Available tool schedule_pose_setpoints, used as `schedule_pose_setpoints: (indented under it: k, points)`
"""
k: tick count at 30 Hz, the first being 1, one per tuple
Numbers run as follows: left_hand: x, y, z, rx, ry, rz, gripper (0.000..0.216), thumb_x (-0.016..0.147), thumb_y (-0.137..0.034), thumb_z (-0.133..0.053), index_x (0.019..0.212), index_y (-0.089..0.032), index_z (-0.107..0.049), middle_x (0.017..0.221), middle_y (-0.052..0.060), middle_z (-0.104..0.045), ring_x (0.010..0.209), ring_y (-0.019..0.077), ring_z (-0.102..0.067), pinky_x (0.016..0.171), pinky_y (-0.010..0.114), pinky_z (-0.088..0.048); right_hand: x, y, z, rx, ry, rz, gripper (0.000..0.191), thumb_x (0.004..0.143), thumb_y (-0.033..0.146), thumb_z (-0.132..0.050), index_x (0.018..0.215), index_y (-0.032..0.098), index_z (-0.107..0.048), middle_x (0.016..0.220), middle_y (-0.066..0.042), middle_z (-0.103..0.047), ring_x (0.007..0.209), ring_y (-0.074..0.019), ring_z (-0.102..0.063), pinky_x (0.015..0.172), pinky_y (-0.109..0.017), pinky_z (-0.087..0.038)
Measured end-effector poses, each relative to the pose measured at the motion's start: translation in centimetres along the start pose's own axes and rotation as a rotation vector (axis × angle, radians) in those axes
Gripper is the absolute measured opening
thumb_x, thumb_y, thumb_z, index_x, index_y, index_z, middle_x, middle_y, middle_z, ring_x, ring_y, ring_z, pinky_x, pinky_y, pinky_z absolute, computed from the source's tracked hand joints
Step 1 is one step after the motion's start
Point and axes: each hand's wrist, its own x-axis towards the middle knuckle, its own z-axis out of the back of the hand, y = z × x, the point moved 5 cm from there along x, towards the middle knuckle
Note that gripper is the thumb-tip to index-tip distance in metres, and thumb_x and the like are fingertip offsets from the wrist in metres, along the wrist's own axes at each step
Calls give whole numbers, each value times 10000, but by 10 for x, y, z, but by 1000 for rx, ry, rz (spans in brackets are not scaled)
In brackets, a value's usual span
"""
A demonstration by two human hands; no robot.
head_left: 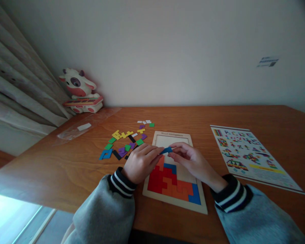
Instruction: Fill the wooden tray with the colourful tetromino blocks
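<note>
A wooden puzzle tray point(203, 206) lies on the table in front of me, its near part filled with red, orange and blue pieces. Above the tray, my left hand point(139, 161) and my right hand point(190, 160) meet, both pinching the ends of one small blue puzzle piece point(167, 150). The fingers of both hands are closed round that piece. Loose puzzle pieces point(124, 142) in yellow, green, purple, blue, black and white lie scattered just left of the tray, close to my left hand.
A printed pattern sheet point(251, 157) lies to the right of the tray. A clear plastic bag point(85, 128) rests at the far left of the wooden table point(53, 176). A cow-shaped toy point(80, 91) stands in the back left corner by the curtain.
</note>
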Motion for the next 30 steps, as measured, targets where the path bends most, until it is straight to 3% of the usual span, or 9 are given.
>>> schedule_pose_setpoints:
  k: [8,15,20,25,30]
  points:
    - [0,1,-2,12,14,10,193,958,-188,-564,1131,-166,-646,1013,57,-734,859,181,-653,795,326,-561,-3,7,-3,-17,38,28,356,877,396,-655,1191,250,-571,926,-20,-700,863,-163,-659,788,-325,-524]
    - [-1,3,-2,24,28,7,197,953,-133,-538,1121,-150,-640,1036,70,-727,900,192,-656,810,329,-571,-4,4,-4,-101,52,22,252,881,410,-649,1050,225,-625,975,-44,-698,899,-173,-658,806,-330,-530]
    - [-2,0,-4,31,59,-62,256,948,-102,-515,1173,-160,-623,1093,83,-714,940,192,-659,854,340,-570,-4,3,-6,-156,76,37,306,899,391,-634,1173,259,-603,962,-26,-696,865,-164,-651,768,-321,-520]
    - [-2,5,-3,55,35,40,268,959,-144,-516,1213,-158,-601,1073,83,-721,936,203,-662,840,356,-580,-2,1,-2,-137,0,60,242,886,363,-639,1099,249,-635,992,-30,-688,902,-170,-646,809,-331,-531]
    - [-4,9,-10,92,129,84,262,943,-127,-515,1184,-164,-612,1097,87,-713,972,221,-654,862,386,-577,0,1,3,-192,-78,35,224,852,372,-660,1016,219,-658,955,-47,-703,874,-188,-655,796,-352,-539]
